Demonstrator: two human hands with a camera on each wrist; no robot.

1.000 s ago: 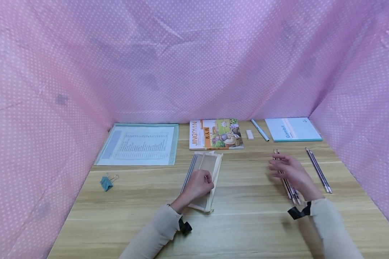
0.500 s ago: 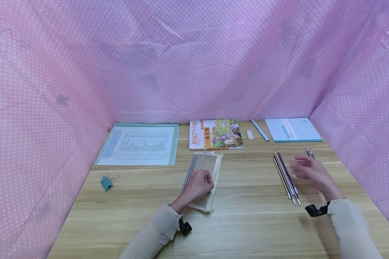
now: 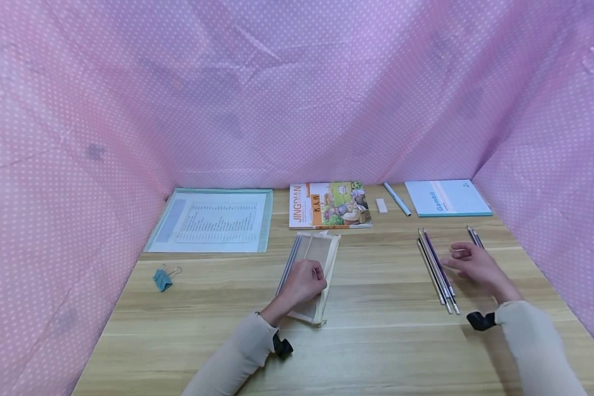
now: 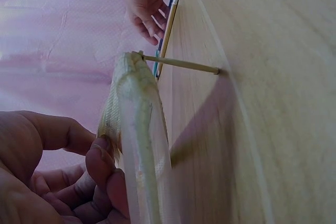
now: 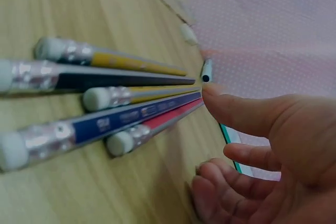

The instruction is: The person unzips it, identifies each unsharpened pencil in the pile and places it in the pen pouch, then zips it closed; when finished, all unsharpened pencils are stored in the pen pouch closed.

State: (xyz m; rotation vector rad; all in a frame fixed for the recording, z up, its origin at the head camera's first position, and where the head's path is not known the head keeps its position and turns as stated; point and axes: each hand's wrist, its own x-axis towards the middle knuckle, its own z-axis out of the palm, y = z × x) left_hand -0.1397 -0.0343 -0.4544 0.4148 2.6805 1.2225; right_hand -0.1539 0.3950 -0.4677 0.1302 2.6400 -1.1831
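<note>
On the table's middle lies a see-through zippered pencil case (image 3: 318,246) with a cream edge and dark stripes down its left side. My left hand (image 3: 303,283) pinches its zipper edge between thumb and fingers; in the left wrist view a thin zipper pull (image 4: 181,63) sticks out from the far end. My right hand (image 3: 477,267) hovers beside a loose bundle of eraser-tipped pencils (image 5: 121,121), yellow, blue, dark and red. Its thumb points toward them, the other fingers are loosely bent, and nothing is held. Behind this hand, more pencils (image 3: 474,235) are partly hidden.
Along the back lie a sheet of printed paper (image 3: 218,220) on a green-edged folder, an orange-and-white book (image 3: 331,206), a white eraser (image 3: 381,205), a light blue pen (image 3: 397,199) and a blue notebook (image 3: 445,197). A teal binder clip (image 3: 162,280) sits at left.
My right hand has moved right, off the pencil bundle to the space beside it, and its thumb has since come closer to the bundle. The left hand and pencil case stay put.
</note>
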